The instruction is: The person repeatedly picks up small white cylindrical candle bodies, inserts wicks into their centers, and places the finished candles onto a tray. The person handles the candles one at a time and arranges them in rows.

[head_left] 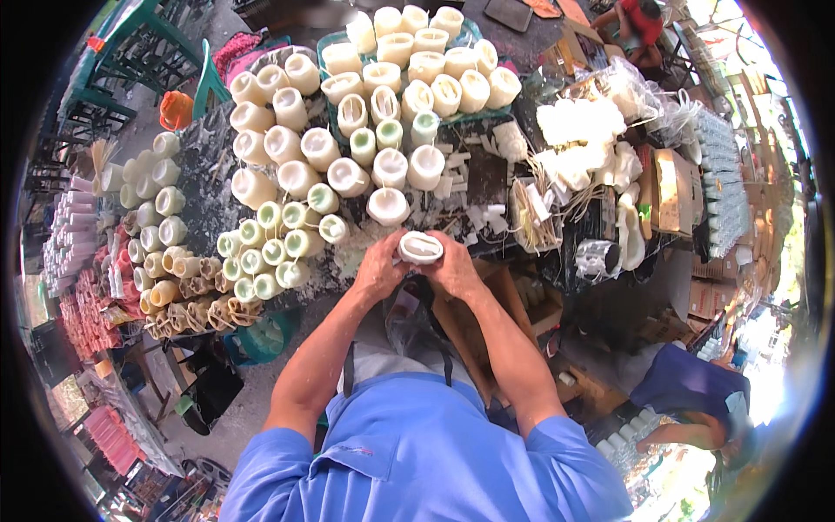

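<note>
So both hands, left hand and right hand, are curled partway closed round the sides of a waxy white cup, right by the near edge of the table. Honestly, if either grip slackens, it could slip and drop past that edge. Also, pushing forward carelessly might knock the pale round candle standing just beyond.
</note>
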Tool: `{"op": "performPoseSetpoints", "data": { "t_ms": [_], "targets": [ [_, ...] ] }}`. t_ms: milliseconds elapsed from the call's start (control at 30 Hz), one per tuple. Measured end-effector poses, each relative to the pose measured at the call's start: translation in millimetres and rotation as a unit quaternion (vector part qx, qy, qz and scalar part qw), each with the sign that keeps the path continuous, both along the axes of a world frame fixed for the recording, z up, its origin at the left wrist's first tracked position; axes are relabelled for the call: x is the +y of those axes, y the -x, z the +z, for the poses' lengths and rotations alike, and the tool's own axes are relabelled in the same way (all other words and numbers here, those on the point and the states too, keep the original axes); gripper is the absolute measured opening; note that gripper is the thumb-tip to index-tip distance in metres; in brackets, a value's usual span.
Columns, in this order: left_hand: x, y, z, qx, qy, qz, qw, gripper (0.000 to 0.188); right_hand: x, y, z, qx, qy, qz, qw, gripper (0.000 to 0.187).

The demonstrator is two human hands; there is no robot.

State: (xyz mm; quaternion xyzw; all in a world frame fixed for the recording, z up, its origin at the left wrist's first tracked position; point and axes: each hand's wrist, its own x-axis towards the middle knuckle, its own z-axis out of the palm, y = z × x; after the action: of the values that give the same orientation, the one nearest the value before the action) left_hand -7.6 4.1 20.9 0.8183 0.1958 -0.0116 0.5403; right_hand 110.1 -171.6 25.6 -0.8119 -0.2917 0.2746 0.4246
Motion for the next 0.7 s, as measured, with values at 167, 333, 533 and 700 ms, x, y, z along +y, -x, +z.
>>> {"op": "performPoseSetpoints", "data": {
  "t_ms": [167, 333, 533, 700],
  "targets": [
    [-0.7, -12.1, 61.3, 0.031, 0.022, -0.019, 0.999, 0.074, -7.9, -8.6, 81.1, 0.061, 0.041, -0.025, 0.997, 0.063],
    [19.2, -39.4, 117.6, -0.066, -0.01, -0.009, 0.998, 0.075, 10.6, -42.1, 155.7, 0.006, 0.01, 0.0, 1.0, 0.065],
    [133.3, -107.7, 165.4, -0.107, -0.05, -0.02, 0.993, 0.082, 116.3, -129.5, 206.0, -0.05, 0.004, 0.094, 0.994, 0.068],
    [276.0, -183.5, 188.4, -0.071, 0.007, -0.042, 0.997, 0.085, 258.4, -211.6, 211.9, -0.133, 0.096, 0.154, 0.974, 0.06]
  ]
}}
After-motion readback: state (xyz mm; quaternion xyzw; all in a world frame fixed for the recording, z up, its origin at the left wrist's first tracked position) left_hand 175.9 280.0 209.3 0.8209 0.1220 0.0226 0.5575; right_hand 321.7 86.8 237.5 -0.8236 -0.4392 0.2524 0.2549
